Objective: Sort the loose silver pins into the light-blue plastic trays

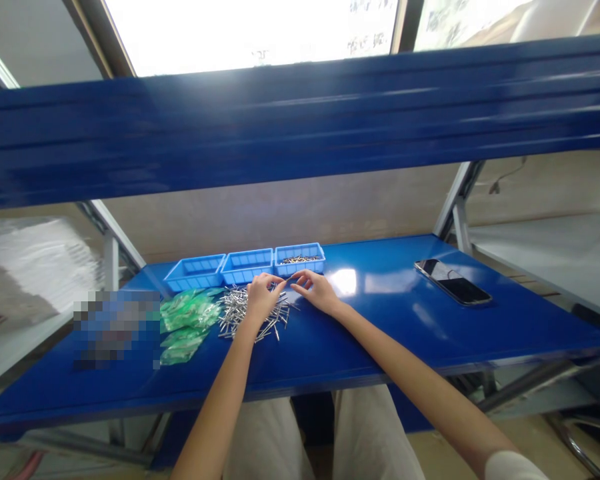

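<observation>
My left hand [265,293] hovers over the right part of a pile of thin silver metal pins [235,313] on the blue table. Its thumb and fingertips are pinched together. Opposite it, my right hand [316,291] also has thumb and forefinger closed, just right of the pile. A small dark sliver shows between the two sets of fingertips, too small to name, and I cannot tell which hand grips it. Just behind the hands stands a blue bin [300,265] with brass-coloured and dark thin pieces inside.
Two more blue bins, a middle bin [247,275] and a left bin [190,283], stand in the same row. Crumpled green plastic bags [190,317] lie left of the pile. A phone [453,281] rests at right. A blue shelf beam [300,127] crosses above the table [380,333].
</observation>
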`<state>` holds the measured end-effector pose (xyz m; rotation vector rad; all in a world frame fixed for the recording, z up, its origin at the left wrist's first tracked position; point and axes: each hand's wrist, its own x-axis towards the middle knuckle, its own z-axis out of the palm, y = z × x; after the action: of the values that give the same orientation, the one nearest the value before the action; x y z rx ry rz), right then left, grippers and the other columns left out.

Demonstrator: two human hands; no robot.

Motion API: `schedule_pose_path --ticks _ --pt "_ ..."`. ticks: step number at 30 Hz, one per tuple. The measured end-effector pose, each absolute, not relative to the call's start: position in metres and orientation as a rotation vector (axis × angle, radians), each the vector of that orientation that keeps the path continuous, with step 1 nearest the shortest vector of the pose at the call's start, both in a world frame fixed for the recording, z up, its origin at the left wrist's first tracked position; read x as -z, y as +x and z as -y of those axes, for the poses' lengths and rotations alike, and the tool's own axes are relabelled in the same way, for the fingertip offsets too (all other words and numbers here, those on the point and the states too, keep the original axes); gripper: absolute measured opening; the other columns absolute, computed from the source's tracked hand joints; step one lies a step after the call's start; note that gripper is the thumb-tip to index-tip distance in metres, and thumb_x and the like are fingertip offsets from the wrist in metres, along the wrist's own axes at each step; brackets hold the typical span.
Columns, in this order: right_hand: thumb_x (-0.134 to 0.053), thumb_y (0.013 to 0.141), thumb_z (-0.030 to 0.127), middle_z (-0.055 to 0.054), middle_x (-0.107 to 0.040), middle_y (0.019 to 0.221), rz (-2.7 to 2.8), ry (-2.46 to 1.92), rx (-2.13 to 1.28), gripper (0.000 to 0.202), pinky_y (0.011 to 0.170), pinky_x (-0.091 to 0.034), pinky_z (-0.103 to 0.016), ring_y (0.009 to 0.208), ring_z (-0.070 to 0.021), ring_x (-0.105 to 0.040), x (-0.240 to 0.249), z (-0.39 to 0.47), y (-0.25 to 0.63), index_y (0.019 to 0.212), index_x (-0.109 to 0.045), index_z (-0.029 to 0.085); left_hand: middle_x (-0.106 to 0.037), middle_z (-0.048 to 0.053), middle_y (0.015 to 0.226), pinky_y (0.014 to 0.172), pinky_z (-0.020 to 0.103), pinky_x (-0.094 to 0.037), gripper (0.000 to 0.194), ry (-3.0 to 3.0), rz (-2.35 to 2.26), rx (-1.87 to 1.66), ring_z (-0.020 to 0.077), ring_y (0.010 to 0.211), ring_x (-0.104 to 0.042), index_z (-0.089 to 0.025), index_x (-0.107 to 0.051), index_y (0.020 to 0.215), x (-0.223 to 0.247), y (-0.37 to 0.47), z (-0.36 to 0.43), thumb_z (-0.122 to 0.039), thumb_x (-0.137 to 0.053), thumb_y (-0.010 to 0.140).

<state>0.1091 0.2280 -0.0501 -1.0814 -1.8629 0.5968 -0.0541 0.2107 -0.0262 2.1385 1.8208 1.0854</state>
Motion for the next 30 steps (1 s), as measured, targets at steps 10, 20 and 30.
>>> schedule_pose_path --ticks 10,20,30 --pt "-0.059 0.074 0.038 -0.002 -0.067 0.077 1.786 -0.9 -0.617 0.023 0.062 -0.047 -0.024 0.066 -0.0125 -0.059 0.042 -0.224 0.104 0.088 -0.066 0.021 -0.061 0.004 0.077 0.07 0.029 -0.041 0.014 2.184 -1.533 -1.128 0.0169 0.077 -0.054 -0.018 -0.065 0.074 0.029 -0.052 -0.211 -0.031 -0.06 0.072" --pt "-0.059 0.073 0.037 -0.003 -0.068 0.071 1.705 -0.969 -0.594 0.021 0.059 -0.045 -0.025 0.062 -0.0139 -0.058 0.039 -0.224 0.105 0.075 -0.069 0.019 -0.061 0.003 0.079 0.068 0.028 -0.042 0.014 2.103 -1.545 -1.279 0.0154 0.073 -0.053 -0.019 -0.064 0.074 0.029 -0.052 -0.213 -0.033 -0.061 0.072" --pt "-0.052 0.076 0.038 -0.006 -0.069 0.082 1.343 -1.092 -0.563 0.028 0.063 -0.049 -0.029 0.062 -0.0158 -0.06 0.032 -0.231 0.115 0.087 -0.068 0.017 -0.062 0.006 0.1 0.08 0.038 -0.035 0.022 2.31 -2.001 -0.933 0.025 0.096 -0.05 -0.021 -0.06 0.098 0.034 -0.056 -0.212 -0.027 -0.053 0.078"
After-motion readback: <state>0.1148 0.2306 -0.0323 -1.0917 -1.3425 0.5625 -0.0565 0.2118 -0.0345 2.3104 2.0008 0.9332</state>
